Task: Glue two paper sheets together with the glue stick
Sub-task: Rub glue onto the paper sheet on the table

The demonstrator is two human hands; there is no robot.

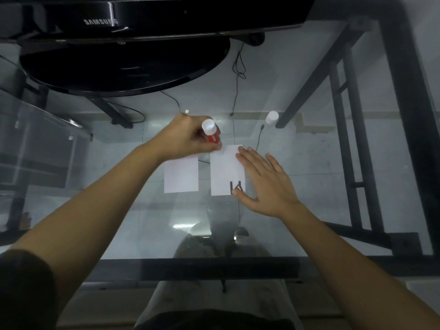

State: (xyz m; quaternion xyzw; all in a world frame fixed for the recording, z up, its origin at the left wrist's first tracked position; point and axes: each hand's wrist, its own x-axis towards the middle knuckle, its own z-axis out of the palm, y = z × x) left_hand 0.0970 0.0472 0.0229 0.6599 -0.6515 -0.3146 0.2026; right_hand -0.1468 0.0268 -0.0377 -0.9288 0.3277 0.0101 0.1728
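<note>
1. Left hand (183, 136) wrapped around glue stick (212, 134), tilted, tip down at far-left corner of marked sheet (226, 170); whether glue touches paper hidden by fingers.
2. Right hand (262, 182) spread flat, fingers on right edge of marked sheet, thumb on black mark at its near corner; likely pinning it against drag from glue.
3. Marked sheet flat on glass table (309, 186), serving as landmark here.
4. Plain sheet (181, 175) just left of marked sheet, apart from it, parallel; far edge under left hand. Probably kept close for quick laying on.
5. White cap (272, 117) upright beyond and right of marked sheet, well apart, out of the way.
6. Judging from layout: gluing just beginning; sheets not yet joined.
7. Monitor base (123, 70) far beyond marked sheet, to the left.
</note>
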